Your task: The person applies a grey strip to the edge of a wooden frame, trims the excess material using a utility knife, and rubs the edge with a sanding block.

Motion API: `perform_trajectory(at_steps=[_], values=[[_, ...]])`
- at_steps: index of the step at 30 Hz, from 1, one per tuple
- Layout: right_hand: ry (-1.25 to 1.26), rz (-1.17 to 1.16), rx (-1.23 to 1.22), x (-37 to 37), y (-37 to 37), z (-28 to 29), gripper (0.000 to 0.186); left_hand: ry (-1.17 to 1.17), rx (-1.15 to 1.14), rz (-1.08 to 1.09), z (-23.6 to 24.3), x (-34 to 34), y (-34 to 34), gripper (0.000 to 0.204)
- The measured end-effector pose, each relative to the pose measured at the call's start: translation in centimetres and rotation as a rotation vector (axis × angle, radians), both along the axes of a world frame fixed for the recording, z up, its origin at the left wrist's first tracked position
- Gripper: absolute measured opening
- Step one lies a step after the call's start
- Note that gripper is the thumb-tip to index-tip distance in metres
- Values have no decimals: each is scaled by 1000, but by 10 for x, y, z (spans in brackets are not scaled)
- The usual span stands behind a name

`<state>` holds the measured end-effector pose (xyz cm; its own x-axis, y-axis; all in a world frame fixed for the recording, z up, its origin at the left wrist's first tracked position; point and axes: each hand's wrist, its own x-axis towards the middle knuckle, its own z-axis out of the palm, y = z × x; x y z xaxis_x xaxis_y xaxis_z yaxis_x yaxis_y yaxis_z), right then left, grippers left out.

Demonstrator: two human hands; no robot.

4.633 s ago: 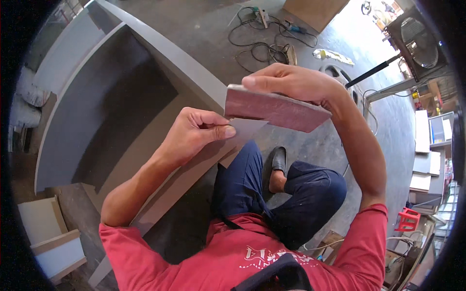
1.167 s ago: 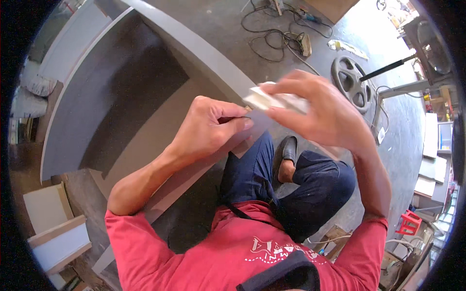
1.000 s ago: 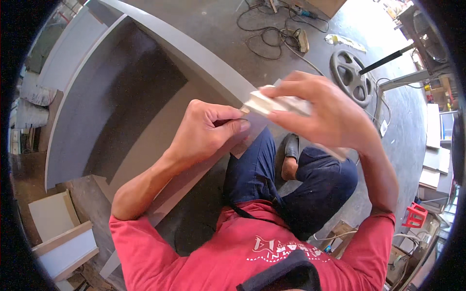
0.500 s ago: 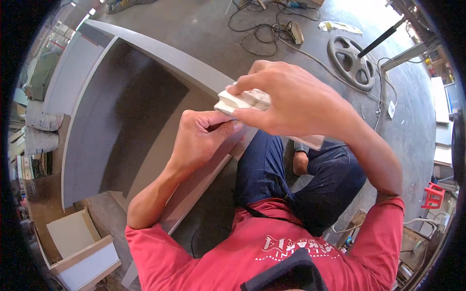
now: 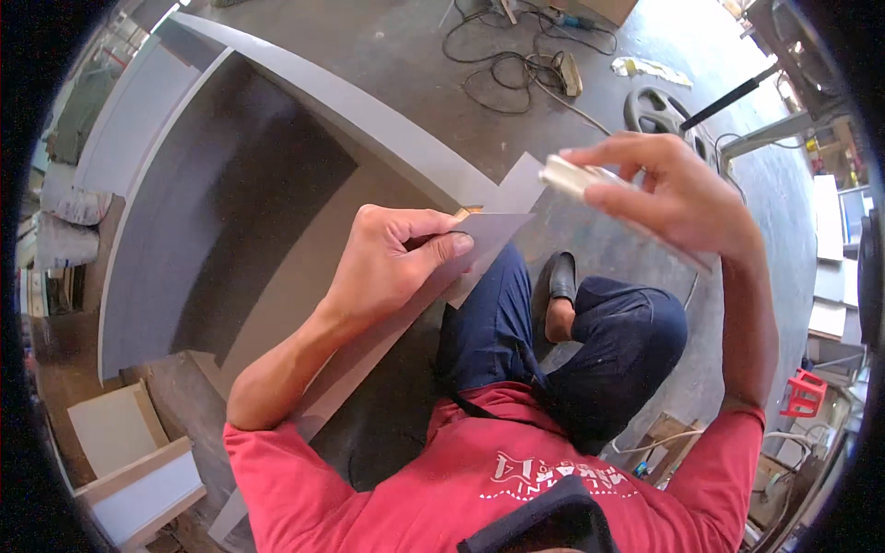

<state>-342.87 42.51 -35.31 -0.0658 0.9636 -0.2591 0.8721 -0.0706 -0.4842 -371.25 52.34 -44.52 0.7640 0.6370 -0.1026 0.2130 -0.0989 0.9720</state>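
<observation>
My left hand [image 5: 396, 263] is closed at the corner of a large grey cabinet-like frame [image 5: 406, 147], thumb and forefinger pinching a thin grey strip [image 5: 498, 224]. One end of the strip sticks out past the fingertips. A second thin grey flap [image 5: 522, 184] rises just behind it, and a bit of bare yellowish edge [image 5: 468, 211] shows between them. Off to the right, apart from the frame, my right hand [image 5: 668, 189] grips a long pale block [image 5: 576, 177]. Motion blurs that hand and the block, so its exact kind is unclear.
Tangled black cables [image 5: 525, 69] lie on the grey floor beyond the frame. A grey spoked wheel-shaped base [image 5: 650, 112] with a black rod stands at far right. There is a red plastic stool [image 5: 804, 394] at right, and boards [image 5: 120, 424] are at lower left.
My right hand has moved right, taking the pale block away from my left fingers and uncovering the grey strip. My left hand keeps its pinch at the corner. The view has shifted slightly.
</observation>
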Motion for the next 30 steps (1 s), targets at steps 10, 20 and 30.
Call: perform_trajectory(at_steps=[10,20,30], values=[[672,291,-228,-1,43,-22,53,-23,-49,21,0,-3,-1,16],[727,155,-221,-3,28,-18,49,-74,-23,17,-4,-1,-1,15],[752,163,-108,-15,23,-21,50,-120,-70,23,-8,-2,0,17]])
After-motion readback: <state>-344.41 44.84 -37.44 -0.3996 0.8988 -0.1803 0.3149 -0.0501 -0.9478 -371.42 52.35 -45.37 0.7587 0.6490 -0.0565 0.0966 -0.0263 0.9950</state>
